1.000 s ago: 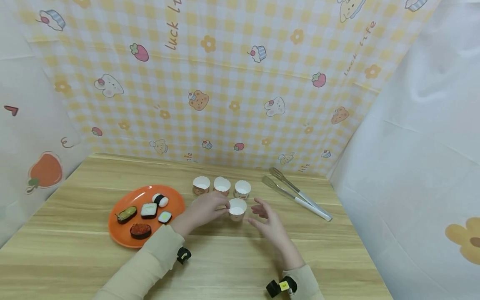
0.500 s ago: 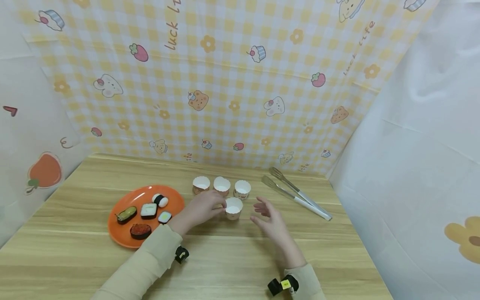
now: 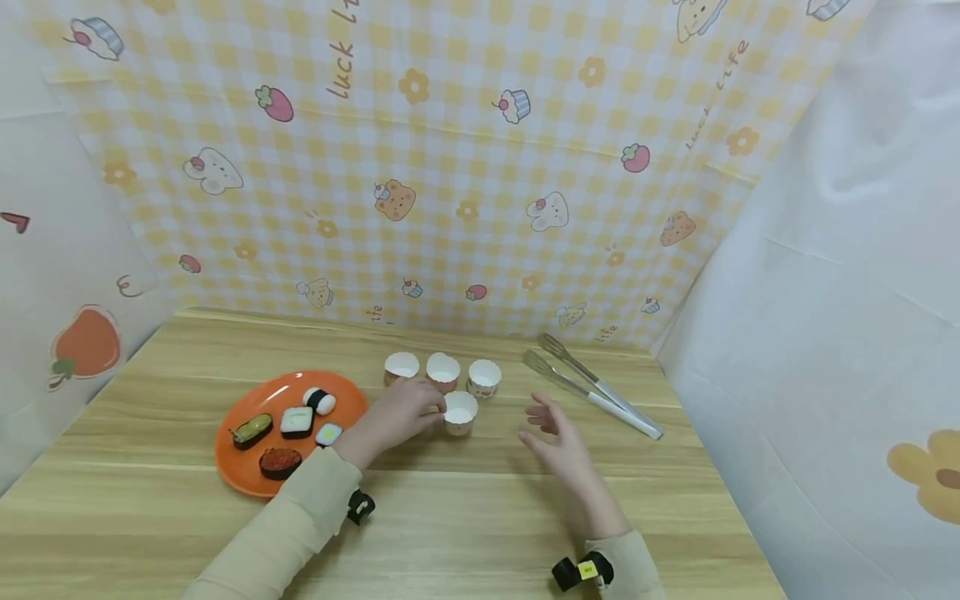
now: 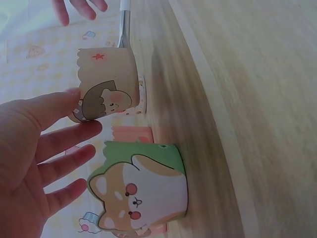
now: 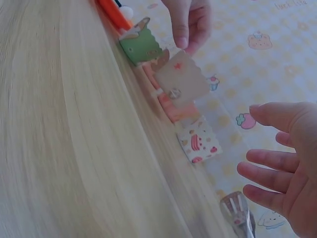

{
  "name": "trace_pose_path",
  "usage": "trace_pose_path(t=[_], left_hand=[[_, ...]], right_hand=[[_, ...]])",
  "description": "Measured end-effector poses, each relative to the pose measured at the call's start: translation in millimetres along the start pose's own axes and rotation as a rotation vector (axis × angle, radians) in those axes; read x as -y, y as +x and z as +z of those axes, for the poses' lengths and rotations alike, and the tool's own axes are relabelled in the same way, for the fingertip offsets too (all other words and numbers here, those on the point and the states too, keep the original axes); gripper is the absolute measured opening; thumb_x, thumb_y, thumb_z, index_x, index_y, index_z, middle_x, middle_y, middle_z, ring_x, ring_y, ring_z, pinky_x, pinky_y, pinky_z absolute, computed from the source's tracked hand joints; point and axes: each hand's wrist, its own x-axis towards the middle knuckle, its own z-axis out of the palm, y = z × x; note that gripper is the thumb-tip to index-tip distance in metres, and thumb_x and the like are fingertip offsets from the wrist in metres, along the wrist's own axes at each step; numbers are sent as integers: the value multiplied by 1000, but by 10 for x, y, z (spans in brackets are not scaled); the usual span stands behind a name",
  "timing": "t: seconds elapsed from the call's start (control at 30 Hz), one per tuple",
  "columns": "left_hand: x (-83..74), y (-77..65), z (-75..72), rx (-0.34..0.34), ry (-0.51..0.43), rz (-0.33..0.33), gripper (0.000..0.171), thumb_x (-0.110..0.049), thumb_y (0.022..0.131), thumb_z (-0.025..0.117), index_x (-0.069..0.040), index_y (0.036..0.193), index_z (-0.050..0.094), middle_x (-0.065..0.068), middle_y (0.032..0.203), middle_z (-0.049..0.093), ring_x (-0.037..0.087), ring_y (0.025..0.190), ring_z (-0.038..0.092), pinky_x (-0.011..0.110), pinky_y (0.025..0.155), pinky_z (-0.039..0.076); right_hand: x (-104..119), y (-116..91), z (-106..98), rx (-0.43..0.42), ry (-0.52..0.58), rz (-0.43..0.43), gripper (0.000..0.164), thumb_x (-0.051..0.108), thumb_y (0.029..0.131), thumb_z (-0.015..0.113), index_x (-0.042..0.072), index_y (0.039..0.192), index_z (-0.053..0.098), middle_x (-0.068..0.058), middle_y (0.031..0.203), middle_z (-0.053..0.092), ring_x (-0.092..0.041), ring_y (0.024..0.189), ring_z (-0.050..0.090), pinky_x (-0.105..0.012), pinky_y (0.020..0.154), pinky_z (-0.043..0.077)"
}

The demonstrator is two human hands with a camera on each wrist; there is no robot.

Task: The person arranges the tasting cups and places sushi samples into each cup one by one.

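My left hand (image 3: 399,419) pinches the rim of a beige paper baking cup (image 3: 461,414) between thumb and index finger. A cartoon face and a small red star (image 4: 98,56) show on its side in the left wrist view. The cup is upright and seems slightly off the table. A green paper cup (image 4: 156,181) with a cartoon dog stands beside the left hand; in the head view that hand hides it. Behind stand three paper cups in a row: left (image 3: 401,365), middle (image 3: 443,369) and right (image 3: 483,378). My right hand (image 3: 561,443) hovers right of the beige cup, fingers spread, holding nothing.
An orange plate (image 3: 238,398) with several sushi pieces lies at the left, partly behind the left forearm. Metal tongs (image 3: 596,392) with white handles lie at the back right. A checked cloth (image 3: 450,150) rises behind the wooden table (image 3: 450,533).
The beige cup has moved a little left with the left hand pinching it. My right hand has drawn away to the right. The plate, tongs and back-row cups stay put.
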Motion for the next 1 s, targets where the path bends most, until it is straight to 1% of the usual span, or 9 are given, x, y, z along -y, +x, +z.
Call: trace_pose_path(t=[0.2,0.3,0.43,0.53,0.7,0.83,0.93,1.0], left_hand=[[19,-13,-8,-7,11,7,6,-18,83,77,-15,86,73,-3,89,69,17,87,60,42,82,46],[28,-16,-8,-8,10,2,5,-18,83,77,-15,86,73,-3,89,69,17,88,59,45,89,45],[35,-15,-1,6,11,-10,5,-18,83,77,-16,86,73,-4,91,68,17,90,59,47,92,44],[32,-15,10,24,19,-13,5,-18,82,77,-16,85,73,-4,90,68,18,91,59,47,90,44],[31,-9,33,39,40,-18,5,-16,81,77,-16,84,73,-5,89,67,18,93,59,49,95,42],[45,-9,54,54,58,-21,5,-16,81,78,-17,83,73,-6,88,66,17,91,57,44,88,43],[47,-15,58,59,69,-21,5,-16,81,78,-17,83,73,-6,88,66,17,89,54,41,79,42],[47,-16,58,59,73,-20,6,-16,81,78,-17,82,72,-6,88,65,17,89,53,40,78,42]], right_hand=[[-25,-19,-131,-23,20,7,65,0,81,75,-2,138,44,-25,121,58,-38,109,57,-55,95,42],[-42,-22,-200,-22,-11,14,65,2,82,75,0,138,44,-23,121,58,-36,109,57,-53,96,43],[-62,-20,-277,-9,-72,26,65,7,82,76,2,139,44,-21,122,58,-33,110,58,-50,95,44],[-71,-19,-326,-4,-95,18,64,7,82,76,3,138,44,-21,122,59,-33,110,58,-51,94,44],[-94,-11,-422,-22,-112,-7,64,4,81,76,2,137,45,-19,119,60,-36,108,58,-53,93,44],[-117,5,-511,-44,-143,-52,64,1,79,77,-1,135,46,-20,115,62,-37,105,60,-53,89,46],[-132,19,-576,-51,-189,-85,64,0,78,77,-3,134,47,-22,115,62,-37,103,61,-53,87,48],[-132,29,-615,-50,-211,-91,64,1,79,77,-4,134,46,-22,116,62,-37,103,61,-53,86,49]])
